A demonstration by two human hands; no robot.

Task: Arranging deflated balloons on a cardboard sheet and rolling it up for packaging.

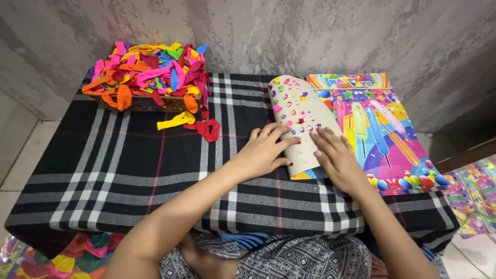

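Right now both palms press flat on the beige punched card (299, 124), which curls over a colourful printed sheet (382, 129) on the checked desk (129, 165). Left hand (263, 150) covers its near-left edge, right hand (336, 157) its near-right; neither grips it. Balloons (150, 72) lie well away, far-left.

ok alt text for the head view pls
Both hands, left hand and right hand, press on a curled beige card studded with balloon ends, beside a colourful sheet. A box heaped with bright balloons sits at the back left of the plaid cloth.
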